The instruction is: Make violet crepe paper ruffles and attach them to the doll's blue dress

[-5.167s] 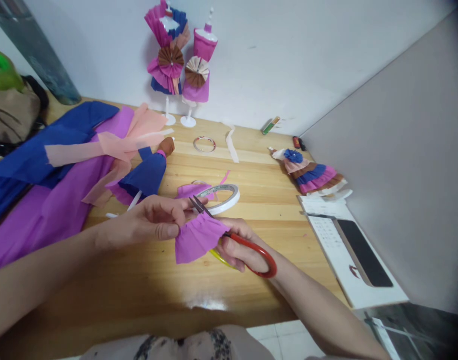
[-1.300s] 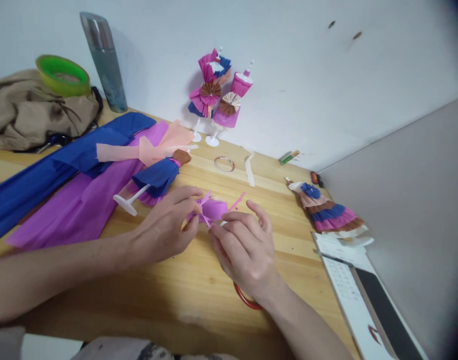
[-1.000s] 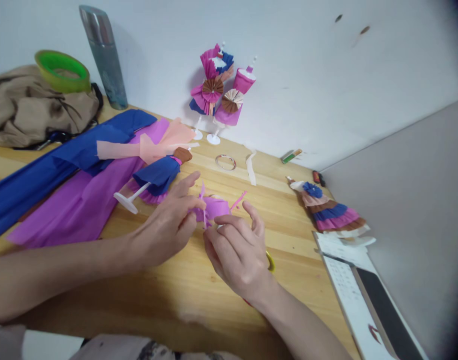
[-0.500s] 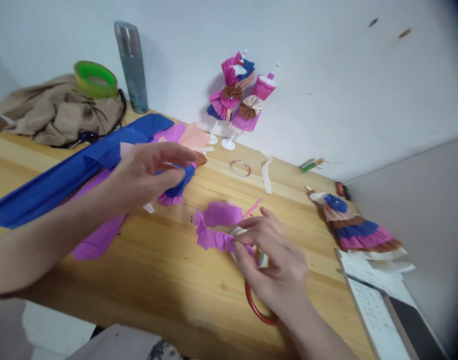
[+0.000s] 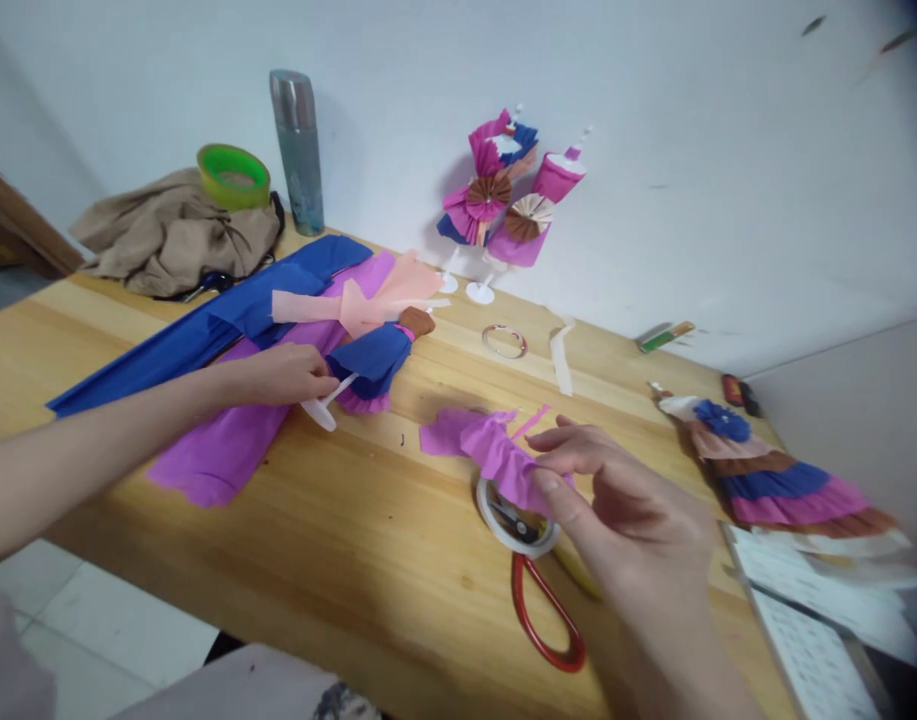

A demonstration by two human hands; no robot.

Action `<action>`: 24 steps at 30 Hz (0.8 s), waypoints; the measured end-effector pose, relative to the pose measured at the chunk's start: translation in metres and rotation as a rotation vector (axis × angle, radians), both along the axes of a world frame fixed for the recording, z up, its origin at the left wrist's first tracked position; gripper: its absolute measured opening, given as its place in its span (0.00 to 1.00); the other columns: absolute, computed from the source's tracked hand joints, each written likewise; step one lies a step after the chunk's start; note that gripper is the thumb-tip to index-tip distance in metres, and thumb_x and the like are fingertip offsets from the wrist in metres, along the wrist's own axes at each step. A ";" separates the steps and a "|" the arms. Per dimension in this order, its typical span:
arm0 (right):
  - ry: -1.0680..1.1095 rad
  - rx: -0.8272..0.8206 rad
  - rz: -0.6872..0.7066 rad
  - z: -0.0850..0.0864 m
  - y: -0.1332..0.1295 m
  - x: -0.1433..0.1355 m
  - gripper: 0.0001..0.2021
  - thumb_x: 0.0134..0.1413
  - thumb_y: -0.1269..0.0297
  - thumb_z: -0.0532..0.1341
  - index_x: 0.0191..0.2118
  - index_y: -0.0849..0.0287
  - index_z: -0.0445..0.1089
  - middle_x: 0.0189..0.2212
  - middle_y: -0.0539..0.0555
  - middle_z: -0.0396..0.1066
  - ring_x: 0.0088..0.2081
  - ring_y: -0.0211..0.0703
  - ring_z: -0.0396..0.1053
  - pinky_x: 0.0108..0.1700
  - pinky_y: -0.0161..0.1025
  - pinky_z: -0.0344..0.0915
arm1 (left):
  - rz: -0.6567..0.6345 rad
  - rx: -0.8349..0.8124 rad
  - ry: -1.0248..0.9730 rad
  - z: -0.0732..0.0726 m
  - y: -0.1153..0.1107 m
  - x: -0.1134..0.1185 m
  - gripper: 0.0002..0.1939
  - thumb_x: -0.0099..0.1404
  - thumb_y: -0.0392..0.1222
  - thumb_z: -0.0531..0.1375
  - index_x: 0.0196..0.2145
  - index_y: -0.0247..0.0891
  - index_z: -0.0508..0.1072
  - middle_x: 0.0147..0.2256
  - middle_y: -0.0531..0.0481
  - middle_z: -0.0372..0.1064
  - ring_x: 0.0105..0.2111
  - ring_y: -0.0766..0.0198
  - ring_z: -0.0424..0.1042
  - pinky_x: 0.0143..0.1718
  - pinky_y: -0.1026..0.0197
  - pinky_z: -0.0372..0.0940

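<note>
My left hand (image 5: 302, 374) is closed at the white stem of a small dress form (image 5: 372, 358), which lies on its side in a blue crepe paper skirt with a brown top and a pink hem. Between the thumb and fingers of my right hand (image 5: 615, 490) is pinched a ruffled purple crepe paper strip (image 5: 503, 455). Below that strip are a white tape roll (image 5: 485, 512) and red-handled scissors (image 5: 548, 625), partly overlapping. Another flat purple piece (image 5: 441, 432) lies just behind the strip.
Blue crepe paper (image 5: 158, 345), purple crepe paper (image 5: 210, 455) and peach paper (image 5: 387, 290) lie at the left. Two dressed forms (image 5: 495, 195) stand by the wall, near a bottle (image 5: 299, 160). A tiered dress (image 5: 788, 480) and a keyboard (image 5: 795, 640) are at the right.
My left hand has come down from above the blue-skirted form to its white stem and closed there. My right hand still holds the purple strip, now raised and turned. The view has shifted left.
</note>
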State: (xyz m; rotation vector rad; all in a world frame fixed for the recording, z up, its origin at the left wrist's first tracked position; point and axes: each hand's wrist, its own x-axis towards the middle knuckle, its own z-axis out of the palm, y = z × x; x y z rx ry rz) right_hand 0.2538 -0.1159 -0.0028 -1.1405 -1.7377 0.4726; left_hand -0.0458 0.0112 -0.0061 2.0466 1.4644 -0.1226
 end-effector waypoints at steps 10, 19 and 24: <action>-0.028 0.047 -0.040 0.003 0.000 0.008 0.08 0.54 0.75 0.63 0.31 0.53 0.71 0.29 0.51 0.73 0.35 0.45 0.72 0.43 0.46 0.68 | 0.003 -0.155 -0.039 -0.008 0.005 0.025 0.08 0.50 0.40 0.58 0.17 0.37 0.72 0.17 0.53 0.62 0.20 0.66 0.59 0.23 0.62 0.51; -0.012 0.067 -0.087 0.007 0.002 0.013 0.07 0.54 0.74 0.64 0.31 0.54 0.72 0.31 0.51 0.74 0.35 0.45 0.72 0.41 0.44 0.68 | -0.048 0.075 0.068 0.003 -0.023 0.041 0.18 0.62 0.49 0.55 0.19 0.38 0.69 0.17 0.54 0.59 0.21 0.65 0.61 0.25 0.60 0.49; 0.000 0.050 -0.078 0.003 0.004 0.014 0.07 0.54 0.75 0.64 0.31 0.53 0.72 0.31 0.51 0.73 0.35 0.45 0.72 0.42 0.45 0.68 | -0.083 0.134 0.082 -0.006 -0.048 0.043 0.28 0.69 0.58 0.47 0.24 0.38 0.72 0.27 0.48 0.70 0.28 0.60 0.68 0.27 0.59 0.52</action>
